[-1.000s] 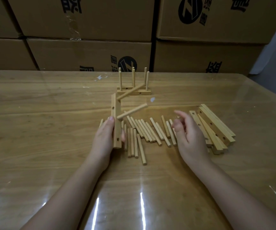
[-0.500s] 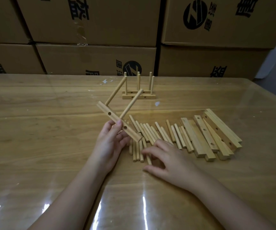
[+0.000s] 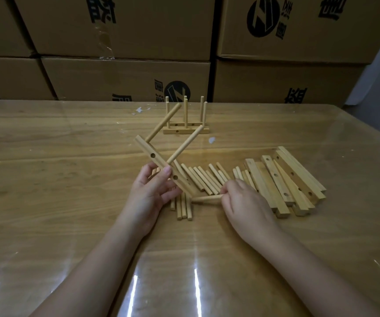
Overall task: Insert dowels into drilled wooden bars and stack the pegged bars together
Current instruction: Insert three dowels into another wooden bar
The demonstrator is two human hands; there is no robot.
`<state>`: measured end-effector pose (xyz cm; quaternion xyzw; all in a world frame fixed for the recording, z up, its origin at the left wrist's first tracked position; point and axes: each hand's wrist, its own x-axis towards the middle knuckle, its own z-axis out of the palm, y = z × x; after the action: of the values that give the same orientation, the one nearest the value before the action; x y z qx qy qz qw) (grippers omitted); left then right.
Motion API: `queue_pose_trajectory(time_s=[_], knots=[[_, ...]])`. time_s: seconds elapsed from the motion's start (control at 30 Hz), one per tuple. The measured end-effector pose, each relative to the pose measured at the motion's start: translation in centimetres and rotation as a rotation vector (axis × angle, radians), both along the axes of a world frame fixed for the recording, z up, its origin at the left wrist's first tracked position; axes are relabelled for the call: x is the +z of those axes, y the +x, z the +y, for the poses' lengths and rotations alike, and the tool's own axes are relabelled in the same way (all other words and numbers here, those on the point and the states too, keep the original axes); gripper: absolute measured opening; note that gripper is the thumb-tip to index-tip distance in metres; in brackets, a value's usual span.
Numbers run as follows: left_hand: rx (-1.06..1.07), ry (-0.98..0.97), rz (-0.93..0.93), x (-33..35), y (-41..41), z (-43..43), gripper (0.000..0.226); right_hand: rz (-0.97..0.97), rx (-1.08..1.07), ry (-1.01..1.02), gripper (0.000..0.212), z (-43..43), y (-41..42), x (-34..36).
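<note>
1. Head view: the left hand (image 3: 152, 193) grips a bar (image 3: 154, 161), tilted above the table (image 3: 47, 179). Its two fitted dowels (image 3: 184, 145) point far-right, likely leaving the near end free for the right hand (image 3: 244, 202), which pinches one dowel (image 3: 207, 199) just beside that end.
2. Counted: two pegged bars (image 3: 185, 130) stand far off, with six pegs up. About six plain bars (image 3: 282, 179) lie to the right. The loose dowels (image 3: 202, 179) overlap, roughly twenty.
</note>
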<state>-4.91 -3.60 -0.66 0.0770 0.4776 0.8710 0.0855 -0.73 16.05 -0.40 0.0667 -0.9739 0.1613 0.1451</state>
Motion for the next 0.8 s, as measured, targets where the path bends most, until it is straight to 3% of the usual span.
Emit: queue_pose_trajectory(time_s=[0.1, 0.17, 0.27, 0.5, 0.63, 0.8], knots=[[0.006, 0.001, -0.028, 0.15, 0.02, 0.1, 0.06, -0.074, 0.05, 0.106, 0.031, 0.23, -0.05, -0.33], [0.015, 0.013, -0.036, 0.09, -0.04, 0.0, 0.057, -0.06, 0.083, 0.086, 0.032, 0.3, 0.1, -0.41], [0.017, 0.019, -0.039, -0.02, -0.15, -0.15, 0.039, 0.012, 0.065, -0.113, 0.026, 0.46, -0.01, -0.18], [0.0, -0.065, 0.016, -0.21, -0.04, 0.13, 0.035, 0.053, 0.091, -0.564, 0.02, 0.52, 0.14, 0.36], [-0.013, -0.071, 0.037, -0.16, 0.07, 0.2, 0.035, 0.035, 0.231, -0.534, 0.026, 0.2, 0.36, 0.53], [-0.009, -0.056, 0.016, -0.04, 0.13, 0.04, 0.036, 0.056, 0.25, -0.5, 0.027, 0.37, 0.42, 0.43]])
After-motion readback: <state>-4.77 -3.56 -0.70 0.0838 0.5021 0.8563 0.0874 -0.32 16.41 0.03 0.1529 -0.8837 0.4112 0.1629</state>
